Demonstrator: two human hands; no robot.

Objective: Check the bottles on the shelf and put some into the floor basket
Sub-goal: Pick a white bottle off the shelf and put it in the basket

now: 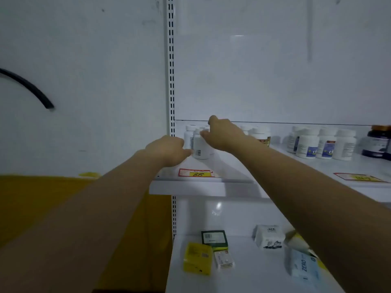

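Note:
A cluster of white bottles stands at the left end of the upper shelf [198, 182]. The front white bottle [201, 148] shows a barcode. My right hand [222, 135] reaches over the cluster; its fingers curl onto this bottle's cap and its thumb sticks up. My left hand [168, 150] is beside the bottle's lower left, fingers curled away from the camera, with one tip touching the bottle's base. Its grip is hidden. More white bottles [326, 144] with blue labels stand further right on the same shelf. No floor basket is in view.
A dark jar [378, 142] stands at the far right. Red and yellow price tags [197, 173] sit on the shelf edge. The lower shelf [254, 278] holds a yellow box [197, 259], a green box [214, 238] and several packets. A slotted upright [171, 81] borders the shelf's left side.

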